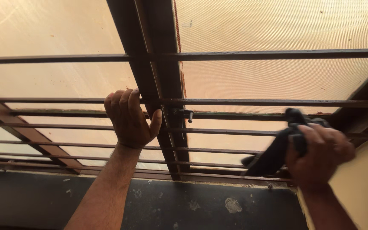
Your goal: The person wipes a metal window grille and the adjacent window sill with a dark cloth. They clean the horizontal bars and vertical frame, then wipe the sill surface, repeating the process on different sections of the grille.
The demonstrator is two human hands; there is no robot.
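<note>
My left hand [129, 117] is curled around a thin horizontal bar of a brown window grille [256, 102], just left of the central wooden frame post [160, 85]. My right hand [322, 151] is blurred and clutches a dark cloth [273, 153] pressed against the lower grille bars near the right side of the window. A small dark latch [185, 114] sits on the central post between my two hands.
Frosted glass panes [277, 25] fill the window behind the bars. A dark stone sill [184, 204] with pale smudges runs below. A cream wall [363, 183] borders the right side. Brown wooden frame members angle in at the left [26, 132].
</note>
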